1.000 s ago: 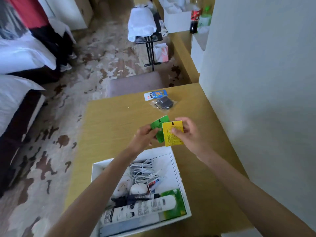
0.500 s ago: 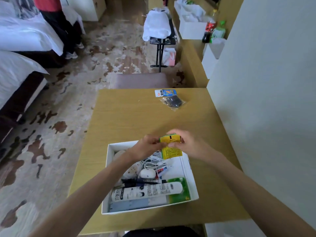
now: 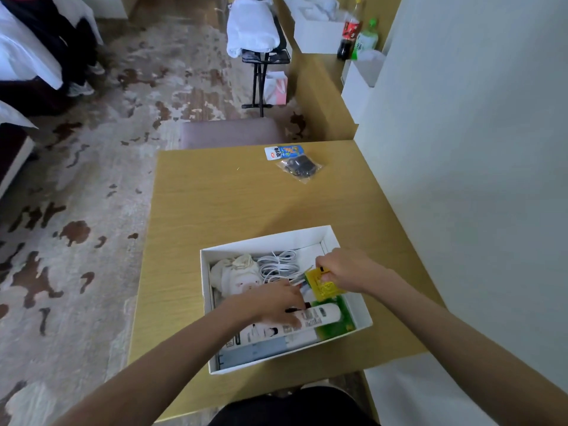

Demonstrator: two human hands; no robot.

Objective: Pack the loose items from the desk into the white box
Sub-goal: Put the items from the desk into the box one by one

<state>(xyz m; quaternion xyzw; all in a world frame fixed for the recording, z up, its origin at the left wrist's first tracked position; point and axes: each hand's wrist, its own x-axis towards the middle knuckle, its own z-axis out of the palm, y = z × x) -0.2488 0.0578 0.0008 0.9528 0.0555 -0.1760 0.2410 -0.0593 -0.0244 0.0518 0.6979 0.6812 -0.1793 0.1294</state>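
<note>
The white box point(image 3: 264, 241) stands on the wooden desk point(image 3: 221, 204), near its front edge. It holds a coiled white cable point(image 3: 276, 262), a cream pouch point(image 3: 236, 275), a white tube point(image 3: 319, 315) and a green pack point(image 3: 341, 321). My right hand point(image 3: 347, 269) pinches a yellow packet point(image 3: 324, 285) low inside the box at its right side. My left hand point(image 3: 273, 302) lies on the contents with fingers spread over the tube, holding nothing I can make out. A blue snack packet point(image 3: 284, 152) and a clear bag with a dark item point(image 3: 301, 168) lie loose at the desk's far edge.
A white wall point(image 3: 461, 179) borders the desk on the right. A padded stool point(image 3: 230, 133) sits beyond the far edge. Further back are a folding rack with white towels point(image 3: 252, 32), bottles point(image 3: 356, 38) and patterned carpet on the left.
Both hands dropped from above the desk down into the box with the packets. The green packet no longer shows in my left hand. The view tilted further down.
</note>
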